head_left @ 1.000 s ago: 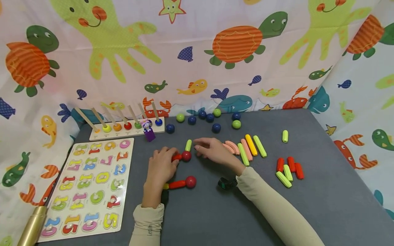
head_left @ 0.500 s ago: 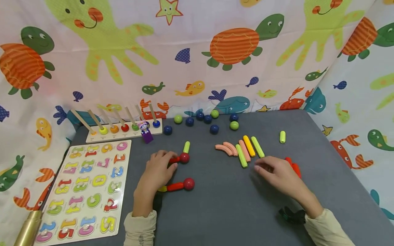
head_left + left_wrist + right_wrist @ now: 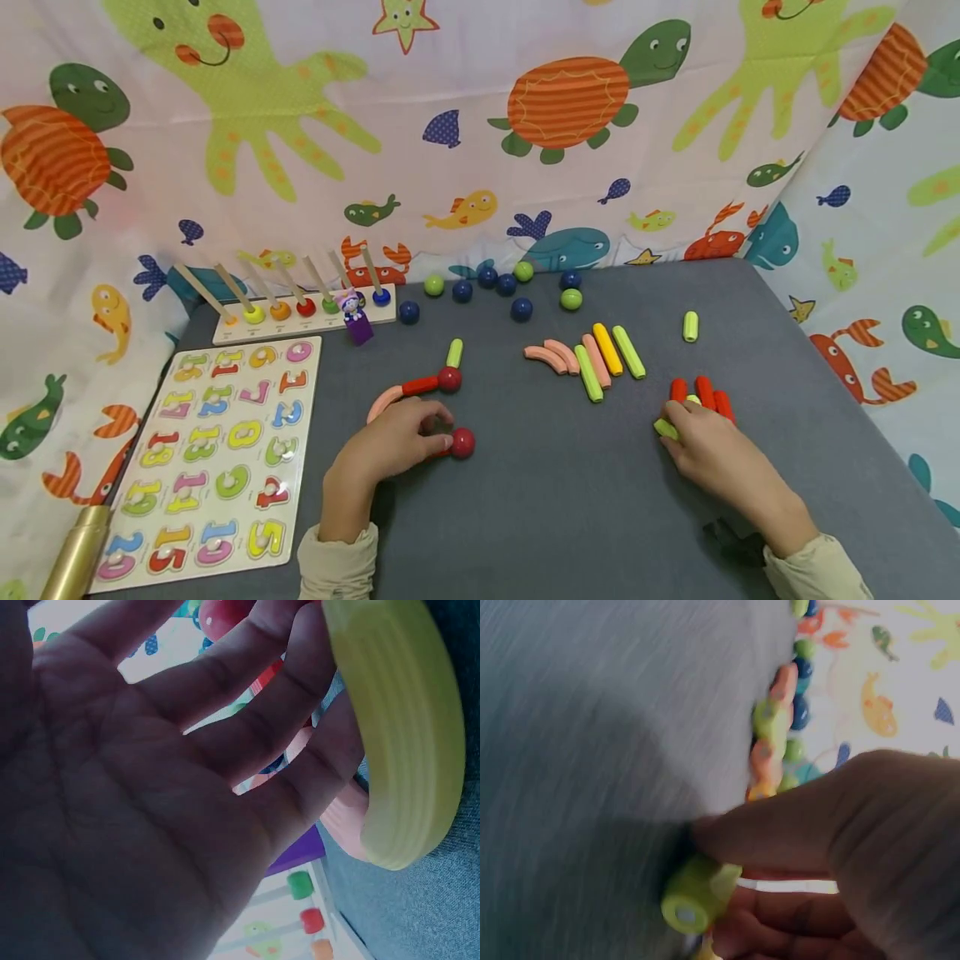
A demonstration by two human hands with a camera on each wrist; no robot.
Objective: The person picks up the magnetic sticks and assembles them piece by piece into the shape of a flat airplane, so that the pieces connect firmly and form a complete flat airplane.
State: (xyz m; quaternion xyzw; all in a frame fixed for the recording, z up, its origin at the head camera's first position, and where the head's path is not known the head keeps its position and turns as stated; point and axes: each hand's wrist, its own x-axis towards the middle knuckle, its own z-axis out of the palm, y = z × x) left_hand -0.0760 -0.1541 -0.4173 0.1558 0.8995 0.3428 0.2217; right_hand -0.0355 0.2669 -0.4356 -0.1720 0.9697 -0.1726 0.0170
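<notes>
My left hand (image 3: 393, 442) lies over the lower magnetic stick, its thumb at the red stick beside a red ball (image 3: 463, 443) and its fingers relaxed. A curved yellow stick (image 3: 405, 735) runs along those fingertips in the left wrist view. Just above, another red ball (image 3: 449, 380) joins a red magnetic stick (image 3: 420, 386), a curved pink stick (image 3: 384, 402) and a light green stick (image 3: 455, 353). At the right, my right hand (image 3: 716, 450) pinches a short green magnetic stick (image 3: 697, 896) between thumb and fingers, beside several short red sticks (image 3: 705, 392).
Curved and straight sticks, including a yellow stick (image 3: 607, 350), lie mid-table. Blue and green balls (image 3: 521, 310) line the back. Left stand a number puzzle board (image 3: 311, 417), a peg stand (image 3: 225, 333) and a purple figure block (image 3: 358, 328). One green stick (image 3: 691, 327) lies far right.
My right hand has swept right from the middle to the red and green pile and taken a green stick. My left hand has shifted from the upper joined sticks down to the lower ones.
</notes>
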